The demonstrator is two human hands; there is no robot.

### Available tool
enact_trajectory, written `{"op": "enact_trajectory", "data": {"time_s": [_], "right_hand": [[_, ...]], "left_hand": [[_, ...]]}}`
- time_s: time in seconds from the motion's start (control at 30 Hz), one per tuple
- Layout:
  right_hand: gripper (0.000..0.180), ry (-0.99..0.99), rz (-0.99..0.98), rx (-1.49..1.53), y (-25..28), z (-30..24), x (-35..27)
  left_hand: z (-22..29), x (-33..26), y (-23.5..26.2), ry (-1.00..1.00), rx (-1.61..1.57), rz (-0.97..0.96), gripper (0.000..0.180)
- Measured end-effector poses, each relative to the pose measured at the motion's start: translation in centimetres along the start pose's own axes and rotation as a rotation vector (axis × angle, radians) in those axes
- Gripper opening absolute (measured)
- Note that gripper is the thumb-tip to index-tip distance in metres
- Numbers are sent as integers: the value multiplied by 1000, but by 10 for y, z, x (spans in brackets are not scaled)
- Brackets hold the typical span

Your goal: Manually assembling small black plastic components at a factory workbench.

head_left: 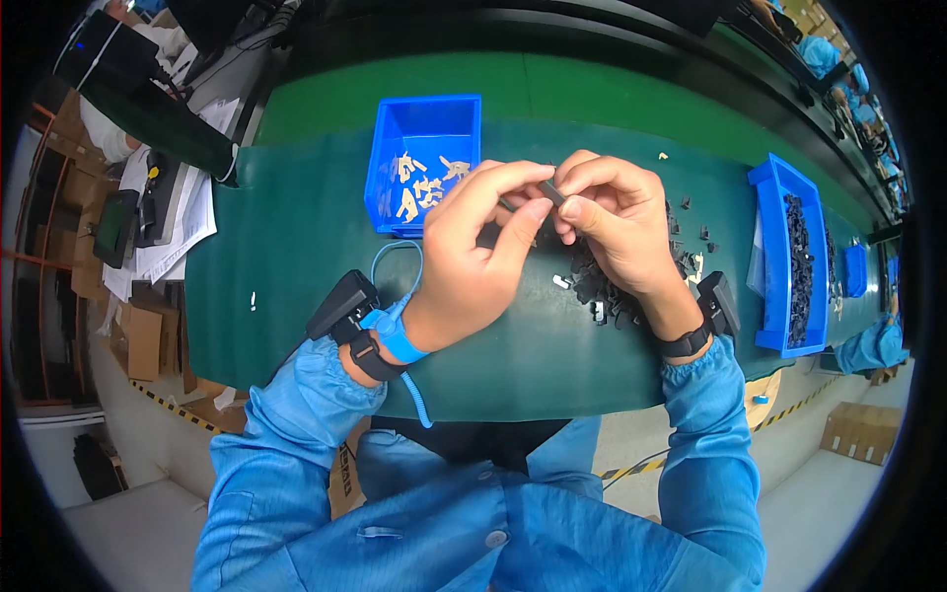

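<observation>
Above the green table mat, both my hands come together on a small dark grey plastic part [551, 192]. My left hand [473, 247] pinches one end between thumb and forefinger. The fingers of my right hand [619, 212] close on its other end. Partly hidden beneath my right hand lies a pile of small black parts [602, 291], with a few pale pieces among them. Just beyond my left hand is a blue bin [426, 116] holding several beige pieces [424, 192]. A blue wrist strap [400, 340] with a coiled cord circles my left wrist.
A long blue bin [774, 247] full of black parts stands at the right, with a smaller blue bin [855, 271] past it. Papers [192, 222] and a dark monitor-like stand [148, 104] are at the left. Cardboard boxes [148, 340] sit below. Other people in blue work at the far right.
</observation>
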State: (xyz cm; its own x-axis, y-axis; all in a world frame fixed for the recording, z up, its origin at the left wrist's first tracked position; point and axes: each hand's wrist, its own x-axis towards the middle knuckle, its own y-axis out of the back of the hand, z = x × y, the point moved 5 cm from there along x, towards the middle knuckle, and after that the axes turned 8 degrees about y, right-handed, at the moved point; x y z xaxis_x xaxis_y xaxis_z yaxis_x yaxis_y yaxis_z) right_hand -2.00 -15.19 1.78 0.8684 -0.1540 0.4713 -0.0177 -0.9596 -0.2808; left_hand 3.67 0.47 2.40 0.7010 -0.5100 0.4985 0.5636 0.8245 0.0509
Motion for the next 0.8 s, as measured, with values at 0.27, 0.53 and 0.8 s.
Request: {"op": "enact_trajectory", "data": {"time_s": [0.27, 0.53, 0.8], "right_hand": [[16, -53, -29, -44, -2, 0, 4], [13, -27, -17, -79, 3, 2, 1], [12, 26, -97, -280, 20, -7, 12]], "left_hand": [[-7, 0, 2, 142, -135, 14, 11], [3, 3, 3, 135, 20, -68, 11], [0, -6, -8, 127, -101, -102, 10]]}}
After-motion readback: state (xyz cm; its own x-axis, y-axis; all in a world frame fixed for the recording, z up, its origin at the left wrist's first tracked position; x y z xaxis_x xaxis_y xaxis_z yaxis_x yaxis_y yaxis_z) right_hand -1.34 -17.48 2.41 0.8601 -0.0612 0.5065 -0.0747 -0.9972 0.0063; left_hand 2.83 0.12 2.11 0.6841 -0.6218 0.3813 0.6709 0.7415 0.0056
